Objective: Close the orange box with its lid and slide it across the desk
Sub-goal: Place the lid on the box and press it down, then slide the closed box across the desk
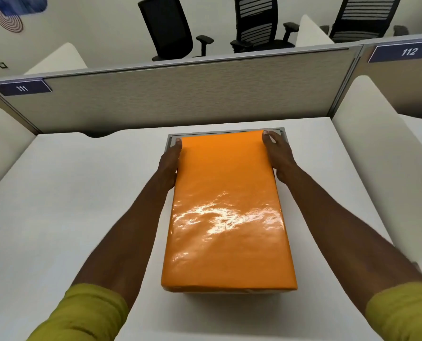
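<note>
1. The orange box [227,212] sits in the middle of the white desk [69,193], its lid on.
2. The left hand [169,166] presses flat on its left side.
3. The right hand [277,156] presses flat on its right side.

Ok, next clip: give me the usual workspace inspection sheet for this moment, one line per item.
Surface: white desk, bare around the box; grey inset panel at its far edge.
Job's things: orange box lies lengthwise away from the person, glossy orange lid on top; its far end overlaps the grey panel.
Clutter: nothing seen.
Grippers: left hand and right hand press flat against the box's long sides near the far end, fingers reaching the far corners; yellow-green sleeves pushed up.
Cables: nothing seen.
Surroundings: grey partition behind the desk with plates 111 and 112; white side dividers; three black office chairs beyond.
</note>
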`<state>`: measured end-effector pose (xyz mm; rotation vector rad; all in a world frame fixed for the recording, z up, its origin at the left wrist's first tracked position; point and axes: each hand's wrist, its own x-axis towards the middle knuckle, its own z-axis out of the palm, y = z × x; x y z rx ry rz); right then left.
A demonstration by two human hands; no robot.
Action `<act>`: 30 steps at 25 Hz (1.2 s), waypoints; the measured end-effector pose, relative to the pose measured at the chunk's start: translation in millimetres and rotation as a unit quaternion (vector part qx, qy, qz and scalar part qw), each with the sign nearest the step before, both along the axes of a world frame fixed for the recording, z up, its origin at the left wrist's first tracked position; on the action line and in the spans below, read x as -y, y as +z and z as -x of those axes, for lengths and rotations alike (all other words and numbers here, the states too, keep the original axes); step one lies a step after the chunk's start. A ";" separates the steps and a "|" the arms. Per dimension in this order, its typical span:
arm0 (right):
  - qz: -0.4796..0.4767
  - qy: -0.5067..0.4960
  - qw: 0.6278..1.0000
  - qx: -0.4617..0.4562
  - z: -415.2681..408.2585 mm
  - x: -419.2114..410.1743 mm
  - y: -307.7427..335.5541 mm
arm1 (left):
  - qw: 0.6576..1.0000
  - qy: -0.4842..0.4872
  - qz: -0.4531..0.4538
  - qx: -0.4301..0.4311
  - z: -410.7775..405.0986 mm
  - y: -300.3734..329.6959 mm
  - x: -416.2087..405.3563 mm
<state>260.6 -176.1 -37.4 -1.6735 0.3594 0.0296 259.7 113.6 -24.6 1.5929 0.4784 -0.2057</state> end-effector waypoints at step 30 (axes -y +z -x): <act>-0.280 -0.008 0.960 -0.001 259.1 -116.3 -27.3 | 0.987 -0.028 0.016 0.155 272.1 -35.8 -106.7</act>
